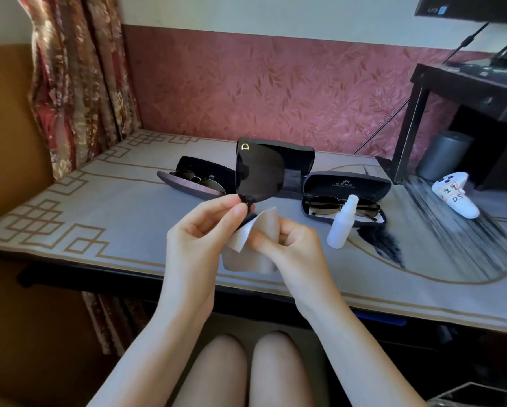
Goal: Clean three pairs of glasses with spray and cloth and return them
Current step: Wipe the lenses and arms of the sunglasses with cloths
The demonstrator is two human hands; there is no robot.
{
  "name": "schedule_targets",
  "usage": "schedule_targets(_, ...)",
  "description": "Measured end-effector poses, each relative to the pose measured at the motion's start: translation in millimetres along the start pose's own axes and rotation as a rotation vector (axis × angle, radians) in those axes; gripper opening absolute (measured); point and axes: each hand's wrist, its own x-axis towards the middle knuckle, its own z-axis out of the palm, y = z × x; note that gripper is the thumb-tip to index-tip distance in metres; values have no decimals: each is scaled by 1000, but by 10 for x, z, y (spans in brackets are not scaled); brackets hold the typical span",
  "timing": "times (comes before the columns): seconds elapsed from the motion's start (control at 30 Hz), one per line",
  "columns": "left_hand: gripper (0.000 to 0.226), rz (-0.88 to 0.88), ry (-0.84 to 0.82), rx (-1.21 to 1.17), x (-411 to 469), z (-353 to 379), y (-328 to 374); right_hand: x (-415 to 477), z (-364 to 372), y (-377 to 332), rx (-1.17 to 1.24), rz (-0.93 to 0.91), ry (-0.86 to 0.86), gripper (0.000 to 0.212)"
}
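Nearest the camera, a seated person's bare knees (225, 371) sit under the edge of a grey patterned table (99, 207). A white spray bottle (341, 223) stands upright on the table and serves as the reference point here. To the left of the bottle and nearer the person, both hands are raised just above the table edge. The left hand (205, 230) pinches large black sunglasses (259, 171) between thumb and forefinger near the bridge, holding them on end with one dark lens pointing up. The right hand (287, 242), fingers curled, grips a beige cloth (268, 224) wrapped around the lower lens. Just behind the bottle lies an open black case (346, 185) with slim dark glasses (328, 204) inside. Farther back to the left of the bottle, an empty open case (297, 163) stands behind the raised sunglasses, and beyond it to the left a third open case (187, 185) holds round-lensed glasses (199, 179). Well to the right of the bottle rests a white controller (454, 198) with handwritten labels.
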Motion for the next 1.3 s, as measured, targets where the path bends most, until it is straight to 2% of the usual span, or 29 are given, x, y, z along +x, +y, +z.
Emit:
schedule_targets(0.2, 34, -43, -63, 39, 54, -62, 2, 18, -79, 28, 100, 53, -100, 27)
schedule_targets(0.33, 32, -61, -137, 113, 62, -128, 30, 30, -86, 28, 143, 38, -142, 23)
schedule_targets(0.47, 42, -145, -255, 261, 46, -217, 18, 49, -101, 15, 171, 30, -119, 15)
schedule_targets(0.53, 46, -210, -300, 283, 21, -259, 13, 58, -108, 6, 168, 28, -109, 16)
schedule_targets(0.6, 40, -182, -345, 299, -12, -281, 21, 69, -106, 13, 125, 40, -92, 21)
schedule_targets(0.67, 31, -131, -317, 287, -20, -277, 34, 70, -102, 31, 70, 39, -87, 28)
schedule_targets(0.83, 24, -90, -173, 211, 23, -270, 17, 51, -130, 24, 52, 40, -156, 16)
schedule_targets(1.03, 18, -6, -22, 189, 22, -267, -3, 82, -196, 95, -14, 28, -180, 19)
schedule_targets(1.2, 16, -27, -69, 168, 14, -270, 6, 88, -224, 151, 7, 52, -172, 41)
schedule_targets(1.3, 15, -135, -171, 86, 26, -272, 3, 88, -221, 166, 50, 64, -176, 41)
